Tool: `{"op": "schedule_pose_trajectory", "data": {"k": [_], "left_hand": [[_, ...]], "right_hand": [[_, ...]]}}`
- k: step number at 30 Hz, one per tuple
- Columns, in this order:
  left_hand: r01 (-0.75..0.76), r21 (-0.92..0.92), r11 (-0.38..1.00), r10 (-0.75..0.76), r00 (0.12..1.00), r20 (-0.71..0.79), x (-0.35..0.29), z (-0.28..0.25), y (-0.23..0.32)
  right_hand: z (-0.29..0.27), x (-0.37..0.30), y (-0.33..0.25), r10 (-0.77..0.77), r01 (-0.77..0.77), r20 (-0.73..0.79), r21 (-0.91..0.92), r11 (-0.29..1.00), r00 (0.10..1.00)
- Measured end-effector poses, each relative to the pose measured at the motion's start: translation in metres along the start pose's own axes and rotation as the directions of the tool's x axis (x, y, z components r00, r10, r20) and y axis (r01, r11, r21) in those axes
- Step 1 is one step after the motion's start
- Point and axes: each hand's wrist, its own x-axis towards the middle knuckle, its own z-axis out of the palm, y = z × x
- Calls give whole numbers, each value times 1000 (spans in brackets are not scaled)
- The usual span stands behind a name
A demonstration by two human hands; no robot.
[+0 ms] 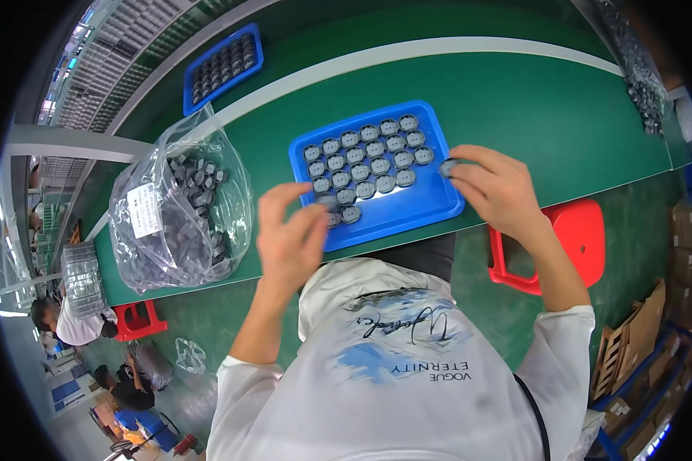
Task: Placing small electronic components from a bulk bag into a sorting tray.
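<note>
A blue tray (pixel 384 220) lies on the green table, with rows of small round grey plastic parts (pixel 380 165) standing in it. At the tray's near left corner, my left hand (pixel 288 238) pinches one grey plastic part (pixel 327 202) between thumb and fingers; the part is smeared by motion. Over the right rim, my right hand (pixel 500 188) grips another grey plastic part (pixel 447 167) with its fingertips. The tray's near right portion shows bare blue floor.
To the left stands a large clear bag (pixel 181 207) of loose grey parts. A second filled blue tray (pixel 223 67) lies beyond the white divider (pixel 407 54). Red stools (pixel 584 242) stand beside the table. Other people (pixel 84 323) are at the far left.
</note>
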Motion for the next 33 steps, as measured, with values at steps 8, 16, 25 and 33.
{"op": "schedule_pose_trajectory", "data": {"k": [8,16,25,33], "left_hand": [[-55,-85,995,74,969,238,11,35,24],[6,-87,996,24,940,342,18,37,18],[29,-74,997,-2,938,348,22,34,9],[-25,-115,993,59,950,306,11,39,4]], "right_hand": [[25,12,-9,-65,93,268,-92,991,961],[28,17,-1,-77,103,286,-76,992,955],[17,30,4,-40,22,279,67,997,959],[-2,-7,45,728,-228,252,964,-134,638]]}}
